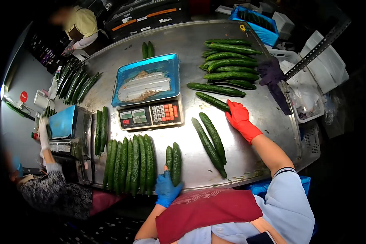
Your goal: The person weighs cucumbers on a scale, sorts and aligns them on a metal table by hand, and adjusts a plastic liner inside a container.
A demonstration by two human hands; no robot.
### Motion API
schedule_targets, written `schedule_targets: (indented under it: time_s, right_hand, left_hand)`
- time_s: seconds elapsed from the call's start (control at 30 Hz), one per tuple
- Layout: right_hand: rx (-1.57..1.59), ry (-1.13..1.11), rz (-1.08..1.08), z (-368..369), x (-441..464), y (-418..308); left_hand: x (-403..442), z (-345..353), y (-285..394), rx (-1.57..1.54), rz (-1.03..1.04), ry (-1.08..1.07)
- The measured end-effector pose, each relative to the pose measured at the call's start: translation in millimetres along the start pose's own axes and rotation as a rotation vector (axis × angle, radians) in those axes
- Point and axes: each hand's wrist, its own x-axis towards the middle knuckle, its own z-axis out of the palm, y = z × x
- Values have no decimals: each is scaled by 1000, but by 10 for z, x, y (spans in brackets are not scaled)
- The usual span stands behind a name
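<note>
My left hand, in a blue glove, is closed round the lower ends of two short cucumbers at the table's near edge. My right hand, in a red glove, grips the near end of a cucumber lying slantwise on the metal table. Between my hands lie two long cucumbers side by side. Left of my left hand is a row of several cucumbers. Beyond my right hand, several more cucumbers are stacked. A digital scale with a blue tray stands mid-table.
Another scale and a co-worker in a patterned top are at the left. A second co-worker stands at the far left beside piled cucumbers. A purple cloth and white bins are at the right.
</note>
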Motion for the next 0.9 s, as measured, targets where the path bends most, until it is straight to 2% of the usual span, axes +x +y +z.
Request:
schedule_targets:
  time_s: [0.07, 0.1, 0.17, 0.2, 0.3, 0.33, 0.43, 0.5, 0.53, 0.57, 0.63, 0.67, 0.77, 0.9]
  right_hand:
    - [-15, -52, -35, -17, 69, -65]
    - [-18, -183, 6, -208, -193, 39]
    - [115, -198, 21, -221, -369, 44]
    - [196, -170, -14, -141, -389, 59]
    - [409, -344, 100, -470, -583, -54]
    - [413, -312, 83, -376, -692, -14]
    - [425, -272, 58, -274, -850, 29]
    - [416, -226, 35, -210, -911, 69]
    - [416, -202, 24, -178, -939, 69]
    - [558, -232, 69, -167, -953, 56]
    - [833, -292, 165, -200, -977, 51]
    - [1277, -428, 320, -235, -976, 24]
    - [1850, -683, 575, -308, -1018, 106]
    - [1991, -697, 547, -259, -1081, 142]
  left_hand:
    - [58, -3, -25, 59, 19, 109]
    - [-170, 83, 126, 50, 30, 99]
    - [-173, 110, 107, 54, 44, 131]
    - [-105, 148, 29, 79, 94, 220]
    - [-126, 39, 143, 203, 155, 348]
    - [-163, -91, 226, 92, 267, 492]
    - [-3, -296, 533, -251, 484, 400]
    - [186, -148, 749, -800, 340, 71]
    - [325, -15, 822, -804, 306, -4]
    - [498, 137, 881, -805, 275, -79]
    - [736, 297, 1144, -619, 274, 13]
    - [889, 452, 1179, -536, 319, 54]
    - [1205, 871, 1205, -962, 448, 94]
    - [1087, 623, 1290, -1095, 276, -51]
